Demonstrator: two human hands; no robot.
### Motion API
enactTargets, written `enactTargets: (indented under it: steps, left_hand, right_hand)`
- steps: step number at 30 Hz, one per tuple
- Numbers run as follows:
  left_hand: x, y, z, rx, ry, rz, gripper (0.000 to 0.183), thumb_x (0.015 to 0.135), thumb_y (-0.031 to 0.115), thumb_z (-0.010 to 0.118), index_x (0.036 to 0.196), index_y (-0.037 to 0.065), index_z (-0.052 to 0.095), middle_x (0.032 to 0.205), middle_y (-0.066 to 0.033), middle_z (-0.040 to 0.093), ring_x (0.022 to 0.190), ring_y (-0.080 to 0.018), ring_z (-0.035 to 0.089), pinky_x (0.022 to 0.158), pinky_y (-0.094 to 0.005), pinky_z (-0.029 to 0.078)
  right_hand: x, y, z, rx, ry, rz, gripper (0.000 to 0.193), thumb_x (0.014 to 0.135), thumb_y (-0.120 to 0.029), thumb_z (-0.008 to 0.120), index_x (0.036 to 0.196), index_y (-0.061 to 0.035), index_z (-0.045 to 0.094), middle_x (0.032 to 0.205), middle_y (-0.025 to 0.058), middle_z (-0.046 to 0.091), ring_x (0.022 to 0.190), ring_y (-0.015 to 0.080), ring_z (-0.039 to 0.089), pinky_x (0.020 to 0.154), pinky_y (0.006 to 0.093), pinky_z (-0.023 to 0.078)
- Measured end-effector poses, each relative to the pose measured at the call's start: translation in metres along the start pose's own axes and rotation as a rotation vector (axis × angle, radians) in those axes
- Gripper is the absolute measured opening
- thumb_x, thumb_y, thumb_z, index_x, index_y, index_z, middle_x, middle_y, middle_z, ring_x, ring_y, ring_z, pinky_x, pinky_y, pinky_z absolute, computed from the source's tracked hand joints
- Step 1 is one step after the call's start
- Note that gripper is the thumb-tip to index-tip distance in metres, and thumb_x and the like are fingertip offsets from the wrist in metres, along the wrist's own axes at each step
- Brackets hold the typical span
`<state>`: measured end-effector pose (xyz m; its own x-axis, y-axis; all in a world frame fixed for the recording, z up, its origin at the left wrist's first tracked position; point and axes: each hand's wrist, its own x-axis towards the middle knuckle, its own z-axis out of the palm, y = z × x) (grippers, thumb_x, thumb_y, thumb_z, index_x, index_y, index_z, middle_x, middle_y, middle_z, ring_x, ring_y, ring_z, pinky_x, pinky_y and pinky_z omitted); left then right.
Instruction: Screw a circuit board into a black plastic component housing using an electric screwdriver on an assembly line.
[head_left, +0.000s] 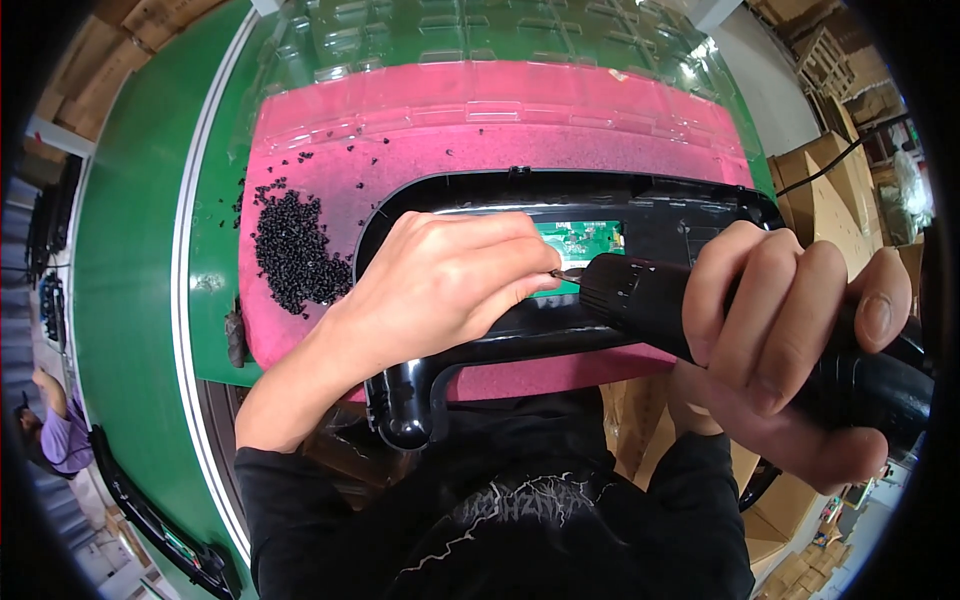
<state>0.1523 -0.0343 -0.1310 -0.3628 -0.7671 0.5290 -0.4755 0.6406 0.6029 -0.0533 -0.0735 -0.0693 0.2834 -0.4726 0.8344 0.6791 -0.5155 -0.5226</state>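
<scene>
My right hand [775, 320] is wrapped round a black power screwdriver [635, 292], which lies nearly level with its bit pointing left. At the bit's tip, the fingertips of my left hand [450, 275] are pinched together; a small dark piece, probably a screw, shows there, but its shape is too small to be sure of. Beneath both hands lies a long glossy black plastic housing [470, 188] with a curved arm at its lower left. Inside it sits a green circuit board [590, 236], partly hidden by my left fingers and the tool.
A pink mat [420, 150] covers the green table [130, 280]. Left of the housing is a heap of small black screws [295, 250], some scattered. Clear plastic trays [480, 60] lie at the back. Cardboard boxes [830, 190] stand right. Another person [65, 435] is far left.
</scene>
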Motion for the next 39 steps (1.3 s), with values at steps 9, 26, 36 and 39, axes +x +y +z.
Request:
enactTargets:
  steps: [9, 26, 36, 39]
  left_hand:
    - [0.005, 0.000, 0.000, 0.060, -0.071, -0.100, 0.011, 0.085, 0.010, 0.074, 0.088, 0.003, 0.066, 0.082, -0.0085, 0.065, 0.070, -0.0286, 0.066, 0.059, -0.0367, 0.053]
    - [-0.004, -0.001, 0.002, 0.072, -0.231, -0.280, 0.014, 0.086, 0.015, 0.072, 0.092, 0.002, 0.070, 0.103, -0.0062, 0.075, 0.077, -0.0289, 0.071, 0.066, -0.0374, 0.055]
    - [-0.003, 0.001, 0.000, 0.078, -0.236, -0.287, 0.016, 0.085, 0.014, 0.073, 0.094, 0.001, 0.071, 0.102, -0.0072, 0.075, 0.077, -0.0296, 0.070, 0.067, -0.0382, 0.055]
    - [-0.002, 0.001, -0.002, 0.077, -0.256, -0.297, 0.017, 0.084, 0.014, 0.073, 0.094, 0.001, 0.071, 0.101, -0.0075, 0.075, 0.078, -0.0301, 0.070, 0.067, -0.0383, 0.054]
  right_hand:
    - [0.017, -0.009, -0.026, -0.050, -0.066, 0.184, 0.052, 0.090, -0.047, 0.066, 0.120, -0.0095, 0.048, 0.072, -0.0042, 0.053, 0.055, 0.0080, 0.049, 0.057, 0.0258, 0.040]
    - [-0.004, 0.024, -0.051, -0.315, 0.118, 0.368, 0.035, 0.095, -0.037, 0.055, 0.110, -0.0057, 0.049, 0.063, 0.0012, 0.045, 0.049, 0.0121, 0.042, 0.052, 0.0296, 0.039]
    - [-0.001, 0.032, -0.039, -0.399, 0.058, 0.437, 0.038, 0.093, -0.034, 0.059, 0.110, -0.0010, 0.051, 0.060, 0.0025, 0.047, 0.047, 0.0111, 0.041, 0.048, 0.0276, 0.039]
    - [-0.002, 0.033, -0.032, -0.475, 0.225, 0.433, 0.041, 0.095, -0.036, 0.056, 0.113, 0.0010, 0.051, 0.061, 0.0026, 0.047, 0.047, 0.0120, 0.042, 0.051, 0.0298, 0.041]
